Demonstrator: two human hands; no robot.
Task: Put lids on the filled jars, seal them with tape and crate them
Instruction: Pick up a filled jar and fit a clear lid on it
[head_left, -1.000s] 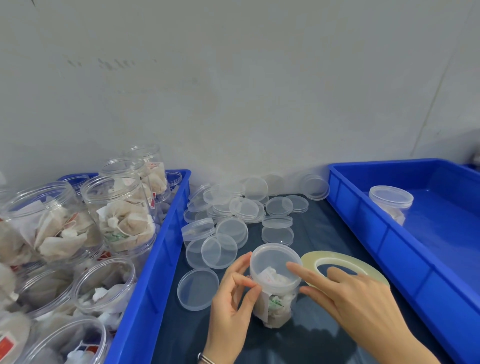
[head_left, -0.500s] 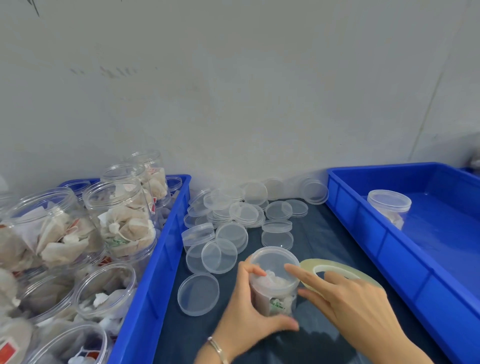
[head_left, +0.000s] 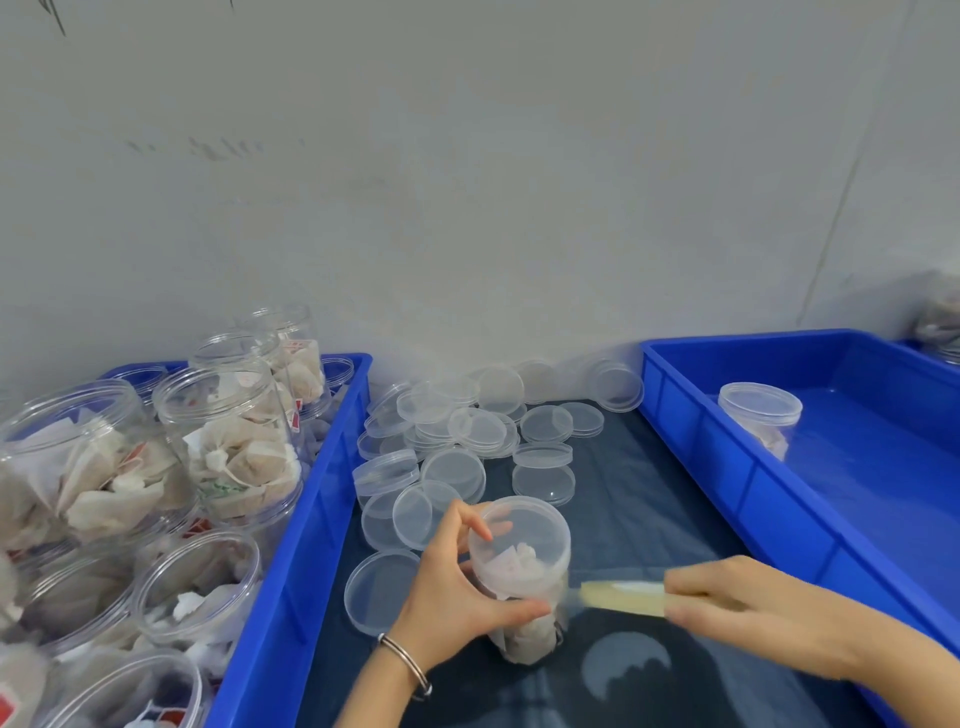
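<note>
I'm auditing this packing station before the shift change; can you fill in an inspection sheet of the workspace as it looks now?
Surface: dark sheet between two crates.
Job's things: lidded jar upright; tape roll at its side; loose lids piled; one lidded jar in right crate; open filled jars in left crate.
Clutter: nothing seen.
Grippers: left hand grips jar; right hand holds tape roll.
Cables: nothing seen.
Surroundings: grey wall.
</note>
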